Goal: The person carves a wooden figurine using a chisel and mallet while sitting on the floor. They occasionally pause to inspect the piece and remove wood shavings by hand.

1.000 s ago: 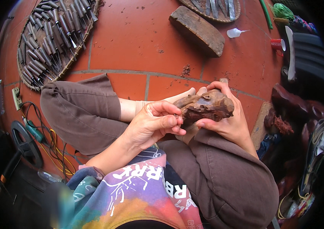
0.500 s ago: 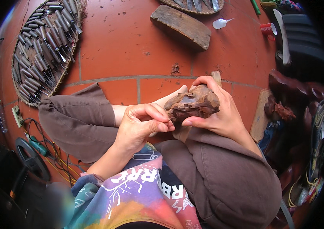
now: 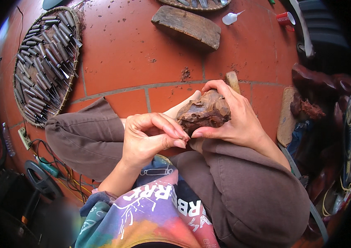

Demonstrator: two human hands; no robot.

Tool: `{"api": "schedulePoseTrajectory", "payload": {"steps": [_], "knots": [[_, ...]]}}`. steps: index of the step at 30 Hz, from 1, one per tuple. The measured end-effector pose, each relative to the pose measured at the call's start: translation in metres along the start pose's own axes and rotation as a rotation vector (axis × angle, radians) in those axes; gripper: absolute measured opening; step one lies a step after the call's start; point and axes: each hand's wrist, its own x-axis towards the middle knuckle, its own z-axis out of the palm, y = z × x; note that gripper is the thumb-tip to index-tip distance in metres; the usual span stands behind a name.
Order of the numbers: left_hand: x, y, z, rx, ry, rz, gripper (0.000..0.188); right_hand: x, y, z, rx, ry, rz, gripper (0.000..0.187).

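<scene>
A brown carved wooden piece (image 3: 205, 110), rough and full of hollows, is held above my lap. My right hand (image 3: 239, 118) grips it from the right, thumb along the near side and fingers over the far side. At its lower left edge, my left hand (image 3: 150, 134) is closed in a pinch, thumb against fingertips. Whatever lies between those fingertips is too small or hidden to make out. Just beyond my right hand, the end of a wooden handle (image 3: 233, 82) shows on the floor.
A round woven tray (image 3: 76, 68) full of wooden-handled chisels lies at far left. Ahead are a thick wooden block (image 3: 187, 27), a white squeeze bottle (image 3: 231, 18) and a red cup (image 3: 285, 19). Cords and a power strip (image 3: 24, 137) lie left; dark red carved wood (image 3: 324, 84) stands right.
The view has shifted a little. The carved piece has turned slightly in my right hand, and my left hand keeps its pinch at the piece's lower left edge.
</scene>
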Motion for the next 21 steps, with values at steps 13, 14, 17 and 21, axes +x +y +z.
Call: {"api": "schedulePoseTrajectory", "payload": {"steps": [13, 14, 17, 21], "knots": [[0.028, 0.021, 0.019, 0.727, 0.099, 0.119, 0.017, -0.001, 0.000, 0.002, -0.009, 0.003, 0.006, 0.086], [0.029, 0.022, 0.020, 0.730, 0.108, 0.095, 0.017, -0.002, 0.000, 0.001, -0.010, 0.001, 0.013, 0.087], [0.030, 0.023, 0.018, 0.810, 0.077, 0.119, 0.016, -0.001, 0.001, 0.002, -0.001, 0.005, -0.028, 0.083], [0.031, 0.026, 0.020, 0.844, 0.072, 0.096, 0.015, -0.001, 0.001, 0.002, 0.006, 0.021, -0.055, 0.083]]}}
